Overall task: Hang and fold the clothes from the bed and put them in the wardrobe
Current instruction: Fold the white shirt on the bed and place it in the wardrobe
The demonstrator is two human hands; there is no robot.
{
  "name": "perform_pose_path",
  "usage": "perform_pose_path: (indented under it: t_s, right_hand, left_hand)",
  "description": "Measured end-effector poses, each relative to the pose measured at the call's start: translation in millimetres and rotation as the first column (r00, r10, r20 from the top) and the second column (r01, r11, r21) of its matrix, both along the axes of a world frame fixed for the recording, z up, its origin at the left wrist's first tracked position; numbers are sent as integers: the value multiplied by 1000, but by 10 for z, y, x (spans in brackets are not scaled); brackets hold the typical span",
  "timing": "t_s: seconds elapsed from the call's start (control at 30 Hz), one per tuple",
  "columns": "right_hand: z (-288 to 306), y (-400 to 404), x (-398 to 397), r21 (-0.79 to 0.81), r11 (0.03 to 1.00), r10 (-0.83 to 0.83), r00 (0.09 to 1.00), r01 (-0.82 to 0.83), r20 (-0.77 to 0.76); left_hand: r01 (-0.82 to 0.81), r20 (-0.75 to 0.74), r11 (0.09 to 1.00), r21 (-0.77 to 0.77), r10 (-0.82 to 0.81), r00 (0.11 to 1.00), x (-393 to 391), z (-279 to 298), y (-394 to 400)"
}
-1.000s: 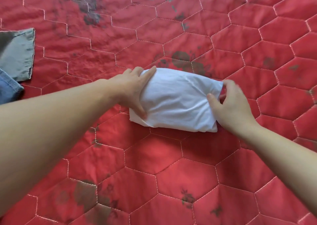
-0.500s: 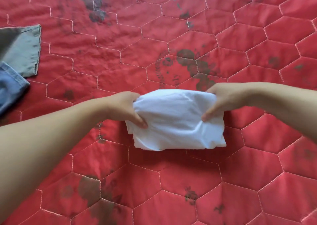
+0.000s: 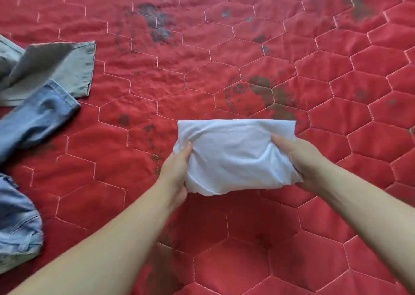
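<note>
Folded white garment [image 3: 235, 155] runs left-right, left hand [image 3: 177, 171] and right hand [image 3: 301, 160] each grasping one short end, equally near.

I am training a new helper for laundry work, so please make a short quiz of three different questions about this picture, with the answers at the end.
1. True or false: both hands hold the folded white cloth.
2. Which clothes lie at the left side of the red quilt?
A. a black coat
B. a grey garment and blue jeans
C. a yellow towel
3. Fill the gap: the left hand grips the cloth at its left end, and the right hand grips its ____ end.

Key: 1 true; 2 B; 3 right.
</note>
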State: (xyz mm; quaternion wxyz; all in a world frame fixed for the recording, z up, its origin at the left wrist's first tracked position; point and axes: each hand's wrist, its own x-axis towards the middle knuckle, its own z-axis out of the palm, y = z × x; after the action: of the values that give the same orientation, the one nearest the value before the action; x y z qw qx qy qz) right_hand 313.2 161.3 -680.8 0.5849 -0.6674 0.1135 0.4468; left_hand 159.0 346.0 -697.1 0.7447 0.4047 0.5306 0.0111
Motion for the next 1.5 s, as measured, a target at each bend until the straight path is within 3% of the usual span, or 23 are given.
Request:
perform_pose_path:
  t_s: [0.23, 0.43, 0.7, 0.93, 1.0, 1.13, 1.4, 1.5]
  right_hand:
    - [761, 411, -385, -19, 999, 45, 949, -41, 311]
    - [2298, 1015, -816, 110, 990, 27, 884, -88, 466]
    - [4672, 1625, -1460, 346, 878, 53, 785, -332, 617]
    - [5759, 1999, -2517, 432, 651, 247, 712, -625, 657]
    - [5938, 2044, -2943, 441, 565, 320, 678, -697, 661]
    - [6263, 2070, -3994, 456, 354, 496, 578, -816, 648]
    - [6473, 1872, -6738, 364, -95, 671, 210, -927, 711]
    - [6381, 1696, -7756, 328, -235, 665, 95, -915, 741]
  left_hand:
    - [-164, -92, 908, 386, 214, 972, -375, 823, 226]
    - [-224, -2, 756, 615, 286, 958, -886, 2368, 764]
    - [-471, 302, 555, 686, 372, 878, -1860, 4791, 1141]
    - [-639, 423, 379, 670, 512, 747, -3385, 6116, 688]
    - [-693, 450, 328, 641, 571, 687, -3862, 6317, 444]
    - [-816, 525, 135, 562, 705, 478, -4854, 6550, -103]
    - [-811, 497, -285, 511, 868, 7, -7186, 6581, -1345]
    - [-794, 452, -371, 482, 881, -137, -8003, 6427, -1771]
